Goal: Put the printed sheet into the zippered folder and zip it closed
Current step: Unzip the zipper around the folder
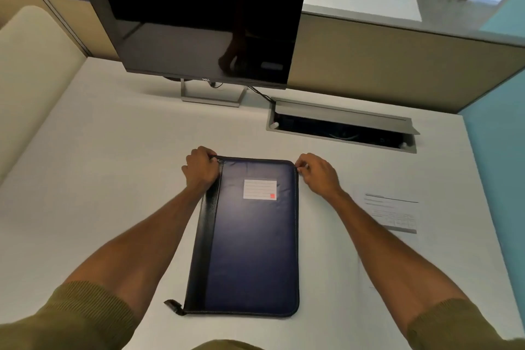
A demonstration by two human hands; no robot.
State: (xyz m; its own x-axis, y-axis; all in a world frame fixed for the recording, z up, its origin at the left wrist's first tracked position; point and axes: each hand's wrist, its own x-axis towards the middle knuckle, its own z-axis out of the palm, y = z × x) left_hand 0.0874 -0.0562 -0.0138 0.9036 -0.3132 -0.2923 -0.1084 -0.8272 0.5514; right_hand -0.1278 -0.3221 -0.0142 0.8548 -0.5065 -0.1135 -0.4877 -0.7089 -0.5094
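A dark blue zippered folder [250,247] with a black spine strip and a white label lies flat on the white desk in front of me. My left hand [200,169] grips the folder's far left corner, fingers curled over the edge. At the far right corner, my right hand [315,172] pinches something small on the zipper edge, likely the zipper pull. The printed sheet [393,212] lies flat on the desk to the right of the folder, partly behind my right forearm. A black tab sticks out at the folder's near left corner.
A dark monitor [196,23] on a metal stand sits at the back of the desk. An open cable hatch [343,129] is set into the desk at back right. Partition walls enclose the desk on the left, back and right.
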